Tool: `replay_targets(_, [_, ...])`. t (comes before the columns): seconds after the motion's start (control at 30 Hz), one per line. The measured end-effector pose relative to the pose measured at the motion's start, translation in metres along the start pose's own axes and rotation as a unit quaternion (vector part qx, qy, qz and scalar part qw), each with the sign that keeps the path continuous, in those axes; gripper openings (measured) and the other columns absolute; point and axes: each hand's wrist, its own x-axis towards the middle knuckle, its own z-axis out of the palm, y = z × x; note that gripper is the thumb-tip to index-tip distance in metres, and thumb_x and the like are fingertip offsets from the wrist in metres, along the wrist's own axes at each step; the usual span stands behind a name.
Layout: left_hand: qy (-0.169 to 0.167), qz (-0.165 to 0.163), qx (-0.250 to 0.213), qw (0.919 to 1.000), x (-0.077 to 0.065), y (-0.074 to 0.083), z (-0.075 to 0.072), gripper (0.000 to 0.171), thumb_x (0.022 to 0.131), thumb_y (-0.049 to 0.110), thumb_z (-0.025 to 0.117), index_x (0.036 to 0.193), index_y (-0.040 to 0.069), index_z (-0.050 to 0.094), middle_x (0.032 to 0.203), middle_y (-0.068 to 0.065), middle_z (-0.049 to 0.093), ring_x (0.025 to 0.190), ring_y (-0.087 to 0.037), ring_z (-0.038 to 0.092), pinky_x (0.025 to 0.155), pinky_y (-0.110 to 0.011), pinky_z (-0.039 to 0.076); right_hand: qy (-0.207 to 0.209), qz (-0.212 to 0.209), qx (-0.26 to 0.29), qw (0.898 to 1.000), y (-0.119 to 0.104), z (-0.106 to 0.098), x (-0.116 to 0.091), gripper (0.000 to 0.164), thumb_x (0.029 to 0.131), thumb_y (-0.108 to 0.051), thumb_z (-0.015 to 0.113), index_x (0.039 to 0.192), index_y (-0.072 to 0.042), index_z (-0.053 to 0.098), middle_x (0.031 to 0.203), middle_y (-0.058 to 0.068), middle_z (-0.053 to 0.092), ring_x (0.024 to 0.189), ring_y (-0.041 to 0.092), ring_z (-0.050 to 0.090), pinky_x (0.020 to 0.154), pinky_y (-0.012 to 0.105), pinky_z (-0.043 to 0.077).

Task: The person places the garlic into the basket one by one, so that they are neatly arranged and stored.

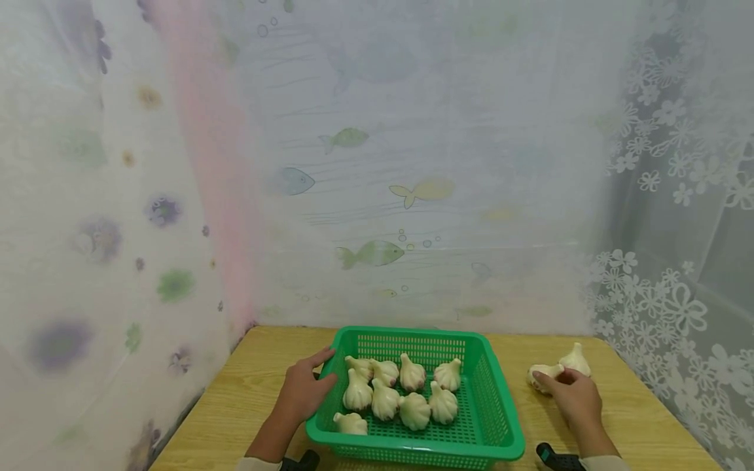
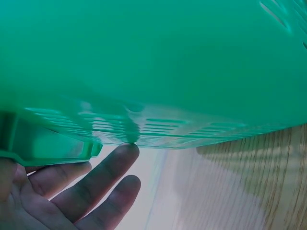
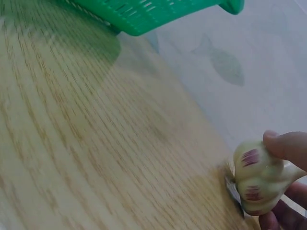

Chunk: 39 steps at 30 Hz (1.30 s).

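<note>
A green plastic basket (image 1: 412,451) with slotted sides stands on the table, holding several garlic bulbs (image 1: 385,400). My left hand (image 1: 303,389) holds its left rim, the thumb over the edge; in the left wrist view, the other fingers (image 2: 103,184) reach beneath the rim against the outer side. Right of the basket, my right hand (image 1: 574,399) pinches a garlic bulb (image 1: 540,376) between thumb and fingers. That pale bulb (image 3: 254,177) shows purple streaks in the right wrist view, low by the tabletop. Just behind the hand is another garlic bulb (image 1: 577,358).
The wooden table (image 1: 235,412) runs back to a curtain (image 1: 442,281) printed with fish. More patterned sheeting hangs along the left and right sides. Black wrist straps (image 1: 556,458) show near the table's front.
</note>
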Motion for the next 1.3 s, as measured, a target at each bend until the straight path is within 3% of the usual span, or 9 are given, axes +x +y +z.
replay_targets(0.33, [-0.001,0.0,0.001,1.0,0.0005,-0.0001,0.0012,0.054,0.096,0.015,0.063,0.15,0.015,0.057,0.16,-0.003,0.049,0.089,-0.016,0.075,0.052,-0.034,0.05,0.006,0.021,0.032,0.999,0.0037,0.0016,0.0041,0.105,0.089,-0.059,0.073,0.156,0.011,0.034,0.153,0.036,0.043,0.136,0.052,0.045,0.106,0.059,0.045])
replay_targets(0.63, [0.001,-0.001,-0.002,1.0,-0.0007,0.0003,0.001,0.055,0.095,0.014,0.063,0.15,0.015,0.058,0.159,-0.003,0.05,0.089,-0.017,0.075,0.054,-0.033,0.052,0.004,0.02,0.051,0.998,0.0025,0.0007,0.0034,0.101,0.09,-0.062,0.07,0.156,0.006,0.039,0.154,0.033,0.043,0.136,0.052,0.046,0.101,0.056,0.051])
replay_targets(0.9, [0.001,0.0,-0.003,1.0,-0.0005,-0.0007,0.0015,0.055,0.095,0.014,0.063,0.15,0.015,0.057,0.159,-0.003,0.05,0.09,-0.018,0.075,0.054,-0.033,0.051,0.036,0.025,0.076,0.996,-0.0007,0.0018,0.0018,0.094,0.086,-0.062,0.075,0.148,0.005,0.053,0.149,0.027,0.054,0.133,0.045,0.051,0.083,0.037,0.058])
replay_targets(1.13, [0.0,-0.005,-0.006,1.0,-0.0004,-0.0009,0.0012,0.056,0.095,0.015,0.064,0.151,0.016,0.057,0.16,-0.003,0.049,0.093,-0.019,0.075,0.053,-0.034,0.051,0.043,0.016,0.089,0.995,-0.0031,0.0009,0.0009,0.088,0.087,-0.06,0.075,0.144,0.004,0.058,0.144,0.027,0.058,0.13,0.043,0.054,0.066,0.017,0.048])
replay_targets(1.2, [0.0,-0.005,-0.005,1.0,-0.0005,-0.0007,0.001,0.056,0.095,0.015,0.064,0.151,0.016,0.057,0.16,-0.002,0.049,0.092,-0.018,0.075,0.053,-0.034,0.05,0.048,0.012,0.083,0.995,-0.003,0.0003,0.0021,0.086,0.087,-0.061,0.075,0.142,0.004,0.06,0.142,0.026,0.06,0.129,0.043,0.055,0.065,0.017,0.047])
replay_targets(1.3, [-0.001,-0.005,-0.005,1.0,-0.0006,0.0003,0.0002,0.056,0.095,0.014,0.064,0.151,0.016,0.057,0.16,-0.003,0.049,0.089,-0.016,0.075,0.052,-0.034,0.049,0.047,0.003,0.069,0.997,-0.004,-0.0014,0.0038,0.088,0.087,-0.064,0.073,0.141,0.004,0.061,0.143,0.026,0.059,0.129,0.045,0.055,0.073,0.026,0.054])
